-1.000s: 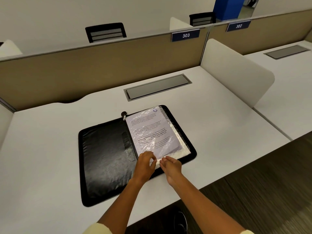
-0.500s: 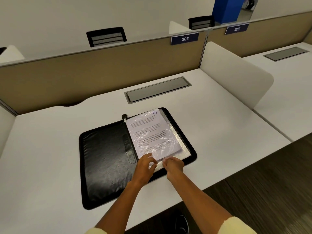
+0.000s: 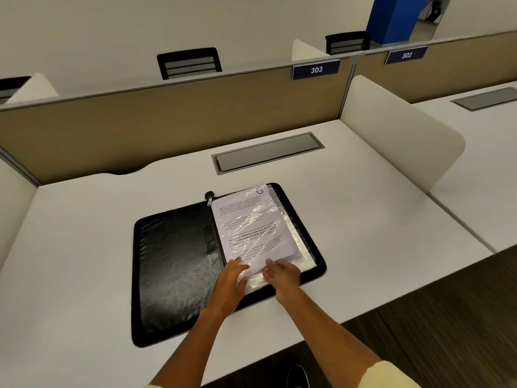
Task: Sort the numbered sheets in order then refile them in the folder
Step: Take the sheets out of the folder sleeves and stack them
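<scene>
Paper is what the next move turns on: the top numbered sheet point(image 3: 253, 228), marked with a handwritten 6 at its far corner, runs its long axis straight away from both hands, tilted a little to the right as it recedes, so any pull to free it from its clear sleeve point(image 3: 291, 233) has to come back toward the person along that axis. The sheet lies on the right half of the open black folder point(image 3: 173, 264), which sits flat on the desk point(image 3: 70, 247). Both hands meet at the sheet's near short edge. The left hand point(image 3: 228, 287) lies just left of the edge's middle, its fingers point(image 3: 237, 268) fairly straight and resting on the paper, so its grip looks wide, pressing rather than holding. The right hand point(image 3: 282, 277) sits just right of it, fingers bent down onto the near edge; whether it pinches the paper or the plastic I cannot tell, though its grip looks narrow and on the edge itself. From either grip the whole body of the sheet stretches ahead and away, with the crinkled sleeve edge showing just beyond and to the right of the right hand. Neither hand is clearly nearer; the right one sits closer to the loose corner, and seems better placed to draw the sheet out while the left steadies the stack.
</scene>
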{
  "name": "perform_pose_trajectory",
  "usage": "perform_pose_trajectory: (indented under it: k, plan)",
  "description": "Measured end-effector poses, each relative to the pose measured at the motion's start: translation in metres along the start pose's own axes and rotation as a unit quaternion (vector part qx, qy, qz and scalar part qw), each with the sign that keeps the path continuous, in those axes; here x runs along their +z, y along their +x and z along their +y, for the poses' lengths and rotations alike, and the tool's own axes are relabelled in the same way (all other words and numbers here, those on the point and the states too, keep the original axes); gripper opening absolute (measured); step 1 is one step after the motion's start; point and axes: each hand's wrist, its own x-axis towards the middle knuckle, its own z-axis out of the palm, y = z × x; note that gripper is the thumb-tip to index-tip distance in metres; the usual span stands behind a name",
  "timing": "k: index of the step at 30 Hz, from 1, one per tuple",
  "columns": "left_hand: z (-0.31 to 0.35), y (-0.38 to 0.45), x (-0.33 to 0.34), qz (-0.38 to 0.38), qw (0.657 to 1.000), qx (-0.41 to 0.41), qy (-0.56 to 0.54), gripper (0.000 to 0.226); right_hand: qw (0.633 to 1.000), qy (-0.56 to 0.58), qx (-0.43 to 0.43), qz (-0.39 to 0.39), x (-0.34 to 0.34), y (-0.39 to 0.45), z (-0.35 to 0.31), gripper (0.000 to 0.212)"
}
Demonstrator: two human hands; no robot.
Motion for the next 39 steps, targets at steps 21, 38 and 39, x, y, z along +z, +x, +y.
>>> perform_pose_trajectory:
  k: [21,38,39]
  plan:
    - [0.013,-0.008,0.024,-0.002,0.995,-0.04,0.087,0.054,0.998,-0.025,0.037,-0.034,-0.041,-0.012,0.002,0.009]
    - [0.008,-0.041,0.011,-0.075,0.99,-0.005,0.115,0.059,0.999,-0.017,0.01,0.029,-0.086,-0.068,0.054,0.012]
    - [0.009,-0.045,0.01,-0.075,0.991,0.0,0.113,0.059,1.0,-0.007,0.013,0.013,-0.084,-0.072,0.053,0.014]
